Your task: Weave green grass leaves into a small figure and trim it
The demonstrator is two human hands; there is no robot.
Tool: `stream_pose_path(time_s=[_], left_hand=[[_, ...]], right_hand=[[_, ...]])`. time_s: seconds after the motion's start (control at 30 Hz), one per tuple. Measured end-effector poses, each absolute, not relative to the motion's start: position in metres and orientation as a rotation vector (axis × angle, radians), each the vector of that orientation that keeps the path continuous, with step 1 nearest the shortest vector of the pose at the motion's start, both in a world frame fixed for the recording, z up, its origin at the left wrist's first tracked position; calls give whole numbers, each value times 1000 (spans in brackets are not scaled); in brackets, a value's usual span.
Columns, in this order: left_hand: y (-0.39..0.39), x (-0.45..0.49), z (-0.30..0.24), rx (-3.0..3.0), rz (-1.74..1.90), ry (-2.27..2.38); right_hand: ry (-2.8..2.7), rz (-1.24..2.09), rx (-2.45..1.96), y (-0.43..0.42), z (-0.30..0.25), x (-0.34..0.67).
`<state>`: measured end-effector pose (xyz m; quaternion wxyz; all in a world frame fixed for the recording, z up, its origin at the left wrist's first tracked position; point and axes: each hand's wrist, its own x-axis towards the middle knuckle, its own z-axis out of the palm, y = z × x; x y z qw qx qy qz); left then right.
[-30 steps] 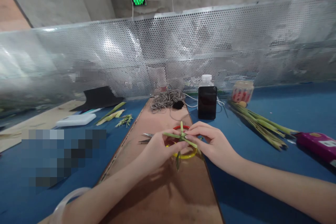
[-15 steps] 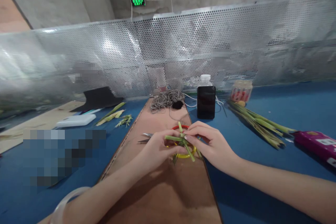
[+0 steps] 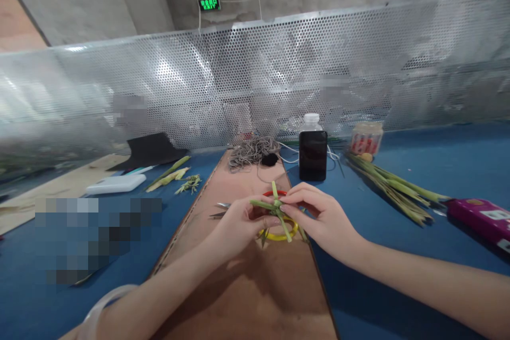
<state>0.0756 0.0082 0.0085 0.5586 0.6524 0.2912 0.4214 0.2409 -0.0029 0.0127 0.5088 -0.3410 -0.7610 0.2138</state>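
Several green leaf strips (image 3: 283,227) cross one another in a small knot-like bundle held above the board. My left hand (image 3: 238,223) pinches the bundle from the left, with the thumb across its lower side. From the right, the fingertips of my right hand (image 3: 324,218) close on the middle of the crossing. Strip ends stick out upward, to the left and downward. Beneath the hands lies a pair of scissors (image 3: 292,231) with red and yellow handle loops; its blades show left of my left hand, and its middle is hidden.
A brown board (image 3: 239,297) runs down the blue table (image 3: 382,287). At its far end lies grey cord (image 3: 253,151). A black phone (image 3: 313,156) leans before a bottle (image 3: 312,118). Long leaves (image 3: 392,188), a jar (image 3: 366,138) and a purple package (image 3: 480,223) are at right; leaf scraps (image 3: 169,176) at left.
My left thumb has shifted slightly upward on the bundle. The strips have turned a little, and the lower strip's end has moved left. My right hand has barely moved.
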Motion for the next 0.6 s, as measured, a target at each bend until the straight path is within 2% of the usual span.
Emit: stream_pose_path(time_s=[0.6], left_hand=[[9,75,6,1499,993,668]], right_hand=[[-1800,491,-778,-4,10,241]])
